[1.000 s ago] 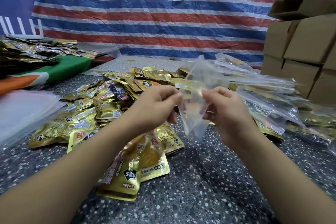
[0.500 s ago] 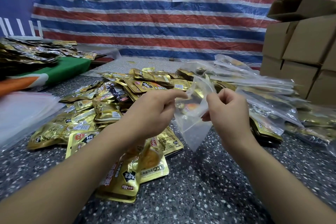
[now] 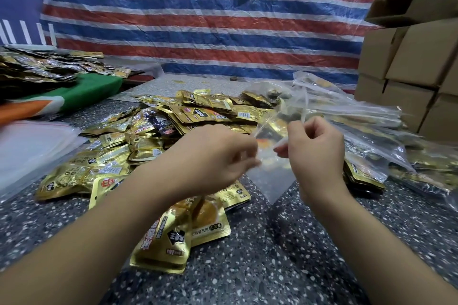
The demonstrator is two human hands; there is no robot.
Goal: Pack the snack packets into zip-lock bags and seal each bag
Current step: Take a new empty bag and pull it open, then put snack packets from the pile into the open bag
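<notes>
The left hand (image 3: 213, 156) blurs at its fingertips. Its grip on the zip-lock bag (image 3: 270, 153) is unclear. The frame edges crop both forearms.

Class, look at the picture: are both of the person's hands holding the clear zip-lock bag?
Yes: the left hand and the right hand each pinch a side of the clear zip-lock bag, held up between them above the speckled table.

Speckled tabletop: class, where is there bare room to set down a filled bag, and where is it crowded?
Bare: the near tabletop between the forearms, and the near right corner below the filled bags. Crowded: the gold snack packets left and centre, and the empty bags at far left.
</notes>
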